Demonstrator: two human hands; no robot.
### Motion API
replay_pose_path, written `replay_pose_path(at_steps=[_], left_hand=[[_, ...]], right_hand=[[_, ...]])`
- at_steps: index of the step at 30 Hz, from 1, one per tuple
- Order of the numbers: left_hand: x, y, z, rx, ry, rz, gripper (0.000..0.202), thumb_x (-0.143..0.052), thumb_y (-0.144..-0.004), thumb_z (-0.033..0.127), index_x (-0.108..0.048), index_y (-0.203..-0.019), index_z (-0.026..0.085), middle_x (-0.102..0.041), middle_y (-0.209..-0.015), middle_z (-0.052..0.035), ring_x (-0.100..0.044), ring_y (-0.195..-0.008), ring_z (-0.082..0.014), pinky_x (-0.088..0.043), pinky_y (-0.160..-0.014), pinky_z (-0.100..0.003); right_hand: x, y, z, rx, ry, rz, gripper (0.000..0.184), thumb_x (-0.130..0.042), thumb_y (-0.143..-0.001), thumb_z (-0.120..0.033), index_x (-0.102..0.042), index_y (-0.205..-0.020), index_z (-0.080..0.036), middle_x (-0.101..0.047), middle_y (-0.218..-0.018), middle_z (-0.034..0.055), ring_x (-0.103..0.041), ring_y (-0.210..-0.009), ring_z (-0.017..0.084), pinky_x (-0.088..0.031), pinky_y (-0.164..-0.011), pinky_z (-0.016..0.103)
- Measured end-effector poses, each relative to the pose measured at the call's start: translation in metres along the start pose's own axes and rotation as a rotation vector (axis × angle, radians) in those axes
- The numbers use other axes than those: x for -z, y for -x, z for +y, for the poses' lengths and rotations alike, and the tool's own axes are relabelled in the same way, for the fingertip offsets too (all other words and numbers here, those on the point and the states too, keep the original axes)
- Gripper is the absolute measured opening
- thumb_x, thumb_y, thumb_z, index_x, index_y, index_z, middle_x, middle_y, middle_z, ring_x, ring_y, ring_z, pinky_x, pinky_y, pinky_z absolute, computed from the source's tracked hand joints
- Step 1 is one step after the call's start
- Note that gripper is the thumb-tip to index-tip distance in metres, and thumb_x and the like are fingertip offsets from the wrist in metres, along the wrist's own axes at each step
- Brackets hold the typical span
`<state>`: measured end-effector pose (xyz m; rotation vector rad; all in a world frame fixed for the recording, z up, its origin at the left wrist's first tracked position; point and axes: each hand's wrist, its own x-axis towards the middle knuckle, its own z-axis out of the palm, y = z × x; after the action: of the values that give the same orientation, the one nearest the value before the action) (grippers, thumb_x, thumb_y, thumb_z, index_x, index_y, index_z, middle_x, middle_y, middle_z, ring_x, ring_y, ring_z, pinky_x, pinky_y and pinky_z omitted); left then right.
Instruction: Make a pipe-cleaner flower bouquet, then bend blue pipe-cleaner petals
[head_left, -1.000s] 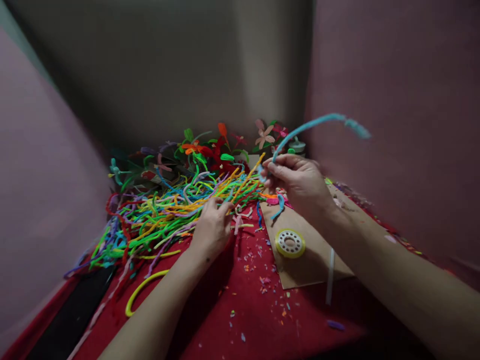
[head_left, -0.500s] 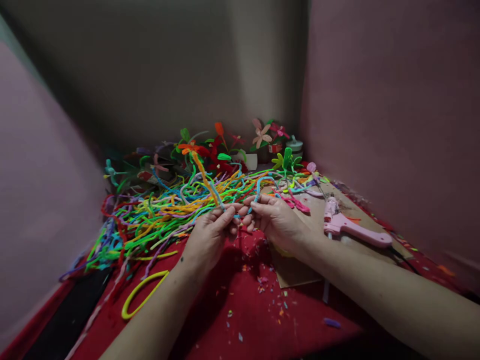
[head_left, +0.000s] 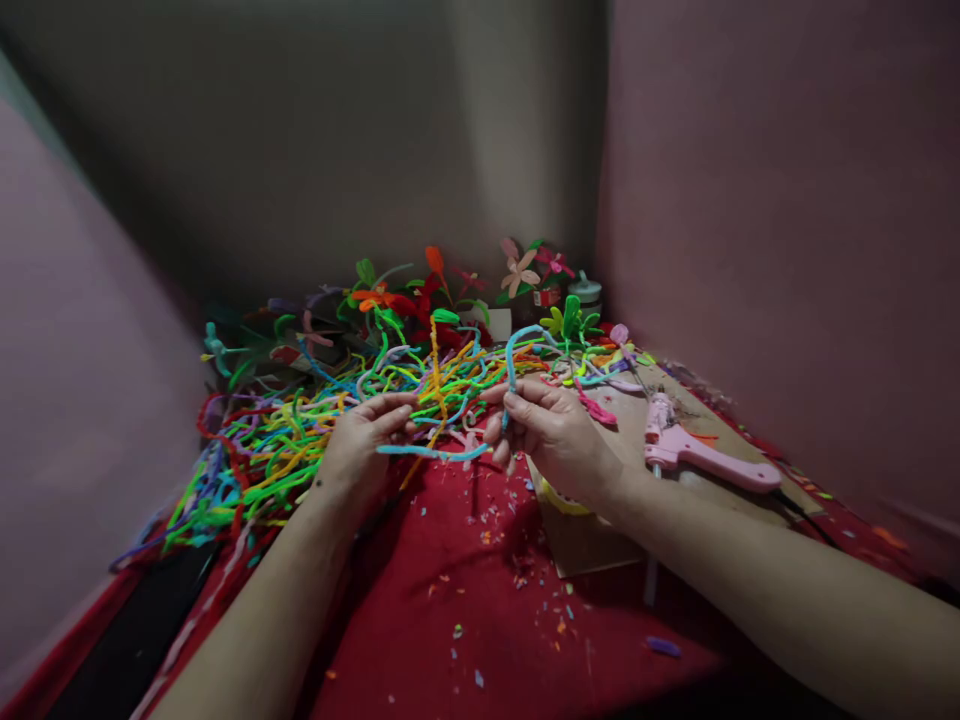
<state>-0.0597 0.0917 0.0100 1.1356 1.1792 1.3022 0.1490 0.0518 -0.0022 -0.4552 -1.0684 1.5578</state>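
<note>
My right grip [head_left: 551, 425] is pinched on the blue stem [head_left: 454, 456] above the table's [head_left: 427, 650] middle; can't tell if my left grip [head_left: 364, 440] has anything; blue could snag the orange stem [head_left: 436, 372], tbh, since they look crossed.

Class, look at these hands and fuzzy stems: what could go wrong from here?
The pink glue gun lies close beside the right forearm, which might knock it; whether it is hot can't be seen. The light blue stem in the right hand could snag in the pile of coloured stems behind it.
</note>
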Motion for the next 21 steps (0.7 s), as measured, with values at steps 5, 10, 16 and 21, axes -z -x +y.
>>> replay_pose_path(at_steps=[5, 10, 16, 21], left_hand=[[-0.017, 0.029, 0.004, 0.031, -0.262, -0.493, 0.045, -0.076, -0.061, 0.016, -0.066, -0.106, 0.020, -0.070, -0.087, -0.0045, -0.064, -0.078, -0.0175, -0.047, -0.068, -0.025], [-0.029, 0.039, -0.002, -0.044, -0.126, -0.488, 0.030, -0.070, -0.071, 0.024, -0.070, -0.101, 0.017, -0.070, -0.080, -0.0053, -0.059, -0.063, -0.0130, -0.043, -0.058, -0.024], [-0.030, 0.033, -0.007, -0.008, 0.031, -0.307, 0.020, -0.071, -0.070, 0.031, -0.072, -0.073, 0.011, -0.066, -0.060, -0.0048, -0.053, -0.047, -0.0087, -0.041, -0.047, -0.021], [-0.021, 0.023, -0.004, 0.038, 0.099, -0.155, 0.019, -0.073, -0.067, 0.028, -0.070, -0.068, 0.009, -0.064, -0.057, -0.0059, -0.053, -0.046, -0.0085, -0.041, -0.044, -0.018]], right_hand=[[0.003, -0.004, 0.001, -0.020, -0.122, 0.000, 0.010, -0.056, -0.081, -0.022, -0.057, -0.086, -0.014, -0.066, -0.067, 0.0020, -0.063, -0.051, 0.011, -0.051, -0.047, 0.022], [0.006, -0.007, 0.004, -0.029, -0.136, 0.018, 0.010, -0.058, -0.078, -0.021, -0.057, -0.084, -0.014, -0.066, -0.067, 0.0020, -0.062, -0.051, 0.012, -0.051, -0.046, 0.023], [0.007, -0.009, 0.003, -0.022, -0.069, 0.081, 0.013, -0.062, -0.076, -0.024, -0.059, -0.084, -0.013, -0.065, -0.069, 0.0006, -0.058, -0.047, 0.007, -0.044, -0.043, 0.018], [0.011, -0.015, -0.004, 0.029, -0.042, 0.229, 0.015, -0.053, -0.082, -0.027, -0.059, -0.081, -0.013, -0.061, -0.060, -0.0018, -0.049, -0.039, 0.004, -0.034, -0.038, 0.016]])
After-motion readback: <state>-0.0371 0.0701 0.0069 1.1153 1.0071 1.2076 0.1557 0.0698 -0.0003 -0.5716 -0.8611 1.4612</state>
